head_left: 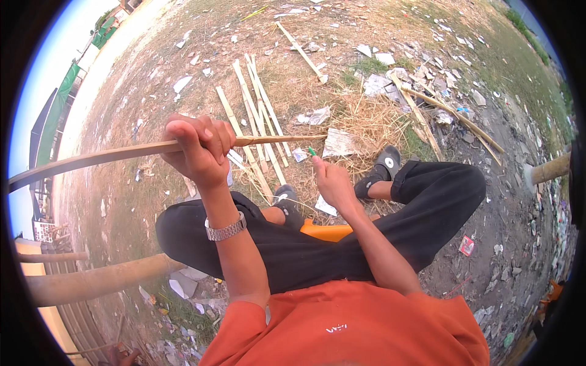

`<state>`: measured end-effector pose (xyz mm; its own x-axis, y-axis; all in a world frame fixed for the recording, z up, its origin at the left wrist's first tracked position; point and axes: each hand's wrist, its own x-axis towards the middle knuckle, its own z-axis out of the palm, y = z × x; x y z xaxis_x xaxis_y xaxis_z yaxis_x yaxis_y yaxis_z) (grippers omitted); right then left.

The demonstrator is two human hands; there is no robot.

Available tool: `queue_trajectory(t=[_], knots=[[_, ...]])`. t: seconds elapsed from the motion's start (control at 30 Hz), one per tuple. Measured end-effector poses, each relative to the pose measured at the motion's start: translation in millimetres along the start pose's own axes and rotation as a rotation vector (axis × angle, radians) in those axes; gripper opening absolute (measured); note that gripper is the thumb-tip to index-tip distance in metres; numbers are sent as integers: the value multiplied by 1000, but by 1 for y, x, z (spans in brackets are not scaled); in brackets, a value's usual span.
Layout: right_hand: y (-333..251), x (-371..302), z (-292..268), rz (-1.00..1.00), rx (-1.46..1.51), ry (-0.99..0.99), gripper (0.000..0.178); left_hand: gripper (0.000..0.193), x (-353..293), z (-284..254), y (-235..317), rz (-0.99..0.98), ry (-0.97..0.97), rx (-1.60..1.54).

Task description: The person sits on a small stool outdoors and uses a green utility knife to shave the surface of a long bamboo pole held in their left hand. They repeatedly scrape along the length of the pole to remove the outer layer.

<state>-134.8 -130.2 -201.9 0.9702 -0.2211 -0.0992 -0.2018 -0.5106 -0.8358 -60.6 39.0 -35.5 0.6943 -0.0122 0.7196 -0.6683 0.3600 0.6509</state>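
Observation:
My left hand [198, 146] is raised and closed round a long, narrow bamboo strip [104, 157]. One end of the strip runs out past the left rim of the picture; the other, thinner end reaches right to above the litter in front of me. Lower down, in front of my lap, my right hand [332, 183] is closed on a small tool, of which only a green end [312, 150] sticks out past the fingers. Its kind cannot be made out. This green end is a little below the strip's thin end and apart from it.
Several split bamboo strips [259, 110] lie on the ground ahead, beside a heap of straw shavings [378, 122]. More poles [455, 110] lie at the right among scraps. A thick bamboo pole [104, 279] stands out at the left. An orange seat [326, 232] shows between my legs.

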Motion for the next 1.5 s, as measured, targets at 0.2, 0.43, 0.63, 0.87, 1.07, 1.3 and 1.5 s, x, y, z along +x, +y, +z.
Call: queue_trajectory(t=[0.2, 0.43, 0.63, 0.87, 1.07, 1.3, 1.5], knots=[[-74, -17, -15, -36, 278, -180, 59, 46, -5, -17, 4, -11, -147, -47], [-49, -20, 22, -34, -13, -14, 59, 45, -11, -22, 5, -11, -172, -93], [57, 6, 24, 240, -204, 16, 59, 45, 4, -14, 5, 9, -122, -41], [-45, -7, -5, -18, 291, -105, 57, 45, -4, -10, 6, -43, -127, -41], [-41, -10, 6, -58, 227, -76, 57, 44, -7, -12, 6, -12, -75, -95], [-35, -7, 15, -54, 105, -41, 56, 43, -6, -11, 8, -23, -8, -39], [-16, -2, 29, -12, -41, -12, 59, 43, -6, -19, 5, -23, -65, -100]])
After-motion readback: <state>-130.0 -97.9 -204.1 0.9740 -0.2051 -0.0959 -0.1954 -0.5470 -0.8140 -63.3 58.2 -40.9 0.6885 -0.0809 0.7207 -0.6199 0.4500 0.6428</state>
